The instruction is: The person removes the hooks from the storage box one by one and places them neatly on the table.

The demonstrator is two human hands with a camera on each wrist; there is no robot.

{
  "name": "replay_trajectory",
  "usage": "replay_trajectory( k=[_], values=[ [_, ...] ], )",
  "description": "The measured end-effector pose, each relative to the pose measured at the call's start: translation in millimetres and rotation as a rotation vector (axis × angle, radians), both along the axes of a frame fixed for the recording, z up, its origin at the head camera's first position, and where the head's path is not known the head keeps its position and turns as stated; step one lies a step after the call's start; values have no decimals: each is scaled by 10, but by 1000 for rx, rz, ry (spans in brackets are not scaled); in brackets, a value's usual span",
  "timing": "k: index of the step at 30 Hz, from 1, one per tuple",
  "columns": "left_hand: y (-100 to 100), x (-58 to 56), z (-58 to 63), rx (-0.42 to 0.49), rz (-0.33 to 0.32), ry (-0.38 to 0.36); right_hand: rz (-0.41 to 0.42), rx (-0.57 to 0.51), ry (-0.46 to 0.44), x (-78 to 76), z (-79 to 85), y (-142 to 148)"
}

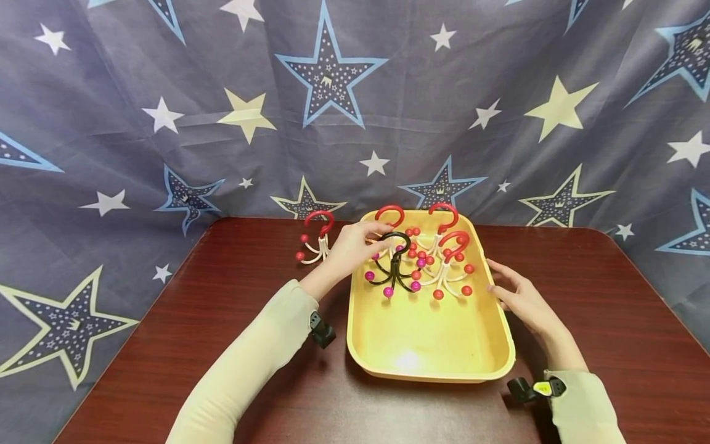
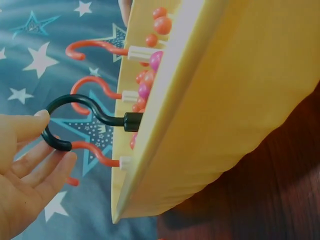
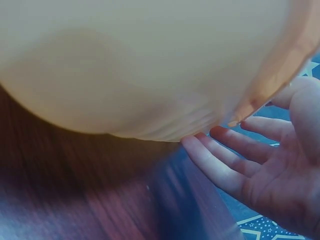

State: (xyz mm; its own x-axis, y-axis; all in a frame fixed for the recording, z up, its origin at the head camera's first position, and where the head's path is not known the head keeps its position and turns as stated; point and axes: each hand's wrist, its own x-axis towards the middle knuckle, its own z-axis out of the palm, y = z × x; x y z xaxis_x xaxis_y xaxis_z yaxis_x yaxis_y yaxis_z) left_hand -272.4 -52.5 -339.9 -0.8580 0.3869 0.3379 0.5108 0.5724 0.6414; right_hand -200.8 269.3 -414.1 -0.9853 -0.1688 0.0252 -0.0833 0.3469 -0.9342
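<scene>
My left hand [image 1: 355, 245] pinches the curved top of a black claw hanger [image 1: 395, 264] between thumb and fingers. Magenta balls tip the hanger's splayed black arms, which are over the far half of a yellow tray [image 1: 427, 336]. In the left wrist view, the black hook [image 2: 75, 98] stands above the tray's rim. Beside it in the tray are 3 white claw hangers [image 1: 445, 271] with red hooks and red balls. My right hand [image 1: 524, 301] touches the tray's right side near the rim, its fingers [image 3: 215, 162] fairly straight against the outer wall.
Another white claw hanger [image 1: 323, 242] with a red hook sits on the dark red wooden table [image 1: 266, 283], left of the tray, partly behind my left forearm. A star-patterned cloth [image 1: 222, 80] hangs behind the table's far edge.
</scene>
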Motion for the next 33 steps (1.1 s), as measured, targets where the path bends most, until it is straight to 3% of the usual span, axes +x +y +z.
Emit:
replay_trajectory(
  k=[16, 33],
  values=[
    [43, 25, 3, -12, 75, 108, 1, 5, -5, 3, 5, -4],
    [-151, 106, 335, 78, 77, 196, 1, 0, -8, -1, 2, 3]
  ],
)
